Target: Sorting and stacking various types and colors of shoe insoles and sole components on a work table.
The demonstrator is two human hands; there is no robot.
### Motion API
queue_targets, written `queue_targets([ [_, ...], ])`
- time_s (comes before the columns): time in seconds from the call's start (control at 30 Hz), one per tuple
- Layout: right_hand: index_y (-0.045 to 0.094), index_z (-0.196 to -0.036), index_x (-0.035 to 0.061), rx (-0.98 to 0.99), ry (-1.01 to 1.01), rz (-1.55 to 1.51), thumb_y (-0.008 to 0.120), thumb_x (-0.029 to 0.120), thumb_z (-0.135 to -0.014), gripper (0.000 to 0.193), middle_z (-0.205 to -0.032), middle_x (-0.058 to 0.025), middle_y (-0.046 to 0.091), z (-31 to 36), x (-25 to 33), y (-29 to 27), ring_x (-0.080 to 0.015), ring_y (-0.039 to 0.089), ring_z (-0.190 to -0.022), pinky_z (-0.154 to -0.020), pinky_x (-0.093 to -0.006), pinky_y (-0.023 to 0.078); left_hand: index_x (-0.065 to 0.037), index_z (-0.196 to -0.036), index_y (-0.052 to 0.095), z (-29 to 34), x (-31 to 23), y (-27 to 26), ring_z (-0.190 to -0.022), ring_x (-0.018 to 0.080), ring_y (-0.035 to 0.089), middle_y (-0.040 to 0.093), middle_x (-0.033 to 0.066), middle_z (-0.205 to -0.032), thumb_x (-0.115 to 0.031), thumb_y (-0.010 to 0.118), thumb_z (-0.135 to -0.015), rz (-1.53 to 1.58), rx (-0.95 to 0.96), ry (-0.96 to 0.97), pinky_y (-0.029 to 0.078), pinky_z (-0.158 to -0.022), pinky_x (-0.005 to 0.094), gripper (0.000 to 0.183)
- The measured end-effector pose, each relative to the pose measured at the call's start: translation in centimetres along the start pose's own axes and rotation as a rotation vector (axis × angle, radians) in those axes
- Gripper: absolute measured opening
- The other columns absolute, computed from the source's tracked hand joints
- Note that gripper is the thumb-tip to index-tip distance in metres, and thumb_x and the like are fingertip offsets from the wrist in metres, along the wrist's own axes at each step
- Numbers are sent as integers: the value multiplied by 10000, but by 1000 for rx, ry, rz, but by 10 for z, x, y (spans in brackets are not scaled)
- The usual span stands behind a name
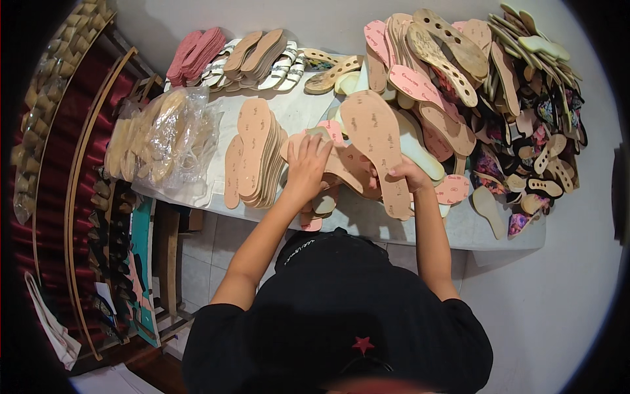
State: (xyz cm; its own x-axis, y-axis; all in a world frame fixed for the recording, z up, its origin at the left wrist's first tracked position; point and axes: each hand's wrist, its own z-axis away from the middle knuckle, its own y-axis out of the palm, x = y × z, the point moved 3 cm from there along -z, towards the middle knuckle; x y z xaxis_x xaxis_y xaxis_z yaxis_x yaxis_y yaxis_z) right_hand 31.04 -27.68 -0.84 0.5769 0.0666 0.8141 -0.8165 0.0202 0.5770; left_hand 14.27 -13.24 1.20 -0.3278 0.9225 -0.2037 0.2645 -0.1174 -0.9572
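Right hand [411, 175] holds a printed tan insole [371, 125], thumb on its narrow half, above the table's [525, 233] near side; left hand [310, 164] spread over lower tan insoles [350, 165], grip unclear; looks like insole sorting; next move calls for steady right grip.

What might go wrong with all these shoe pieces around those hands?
The long, tan printed insole might slip, since the right fingers grip only its narrower half. The layered stack of tan printed insoles near the white table edge could topple if the left hand bumps it.
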Motion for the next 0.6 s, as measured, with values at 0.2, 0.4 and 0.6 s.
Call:
queue_targets([
  [0.2, 390, -1221, -36, -289, 116, 284, 623, 68, -659, 617, -1019, -124, 550, -17, 19, 10, -191, 570, -889, -784, -299, 469, -13, -1298, 288, 36, 10, -13, -1249, 407, 196, 207, 207, -1351, -177, 759, -614, 342, -196, -178, 204, -1018, 466, 846],
  [0.4, 372, -1229, -23, -189, 64, 613, 614, 57, -726, 564, -989, -97, 576, -45, 35, 26, -151, 543, -908, -787, -276, 443, 59, -1310, 150, 67, 24, 23, -1179, 397, 241, 209, 263, -1273, -171, 711, -679, 954, -308, -545, 210, -1000, 466, 875],
  [0.6, 413, -1224, -45, -330, -87, 892, 497, 156, -830, 450, -1125, -170, 545, -36, 0, 59, -212, 524, -1026, -891, -316, 390, 18, -1311, 159, 61, 21, 46, -1183, 446, 192, 135, 247, -1308, -223, 736, -662, 468, -290, -564, 211, -981, 520, 901],
])
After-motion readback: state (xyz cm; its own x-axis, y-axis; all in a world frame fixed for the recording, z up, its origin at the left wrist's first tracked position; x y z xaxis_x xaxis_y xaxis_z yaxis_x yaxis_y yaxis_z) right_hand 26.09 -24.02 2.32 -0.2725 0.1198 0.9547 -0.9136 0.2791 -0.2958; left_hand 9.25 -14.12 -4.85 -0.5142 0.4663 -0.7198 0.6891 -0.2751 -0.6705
